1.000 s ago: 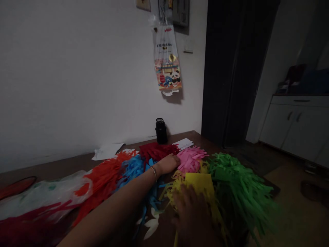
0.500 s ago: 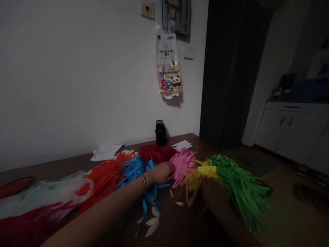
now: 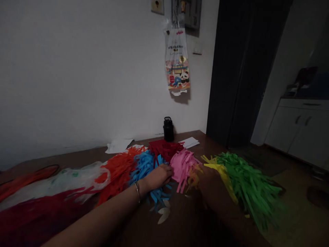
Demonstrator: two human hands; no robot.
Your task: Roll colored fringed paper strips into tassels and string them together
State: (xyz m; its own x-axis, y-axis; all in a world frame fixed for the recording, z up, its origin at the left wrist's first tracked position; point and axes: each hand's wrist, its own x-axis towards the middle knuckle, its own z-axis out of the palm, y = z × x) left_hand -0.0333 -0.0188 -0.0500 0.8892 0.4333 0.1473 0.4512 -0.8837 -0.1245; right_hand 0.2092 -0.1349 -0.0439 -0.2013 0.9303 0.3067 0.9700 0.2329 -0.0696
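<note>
My left hand (image 3: 159, 175) rests over the blue paper strips (image 3: 144, 166), fingers bent together at the left edge of the pink strips (image 3: 183, 164). Its fingertips are hidden, so what they hold is unclear. On the other side, my right hand (image 3: 209, 178) is dark in shadow, its fingers closed at the orange-yellow strips (image 3: 193, 179) beside the pink bundle. Yellow strips (image 3: 224, 175) lie just right of that hand, against the green strips (image 3: 249, 181). Dark red strips (image 3: 166, 149) are piled behind the blue and pink ones.
Orange-red strips (image 3: 119, 169), a clear plastic bag (image 3: 77, 175) and crimson strips (image 3: 46, 212) cover the left side. White petal-shaped pieces (image 3: 163, 214) lie in front. A black bottle (image 3: 168, 129) and white paper (image 3: 189, 142) stand near the wall.
My right hand has shifted from the yellow strips onto the orange-yellow ones, near the pink bundle. My left hand stays over the blue strips. The view has turned slightly left.
</note>
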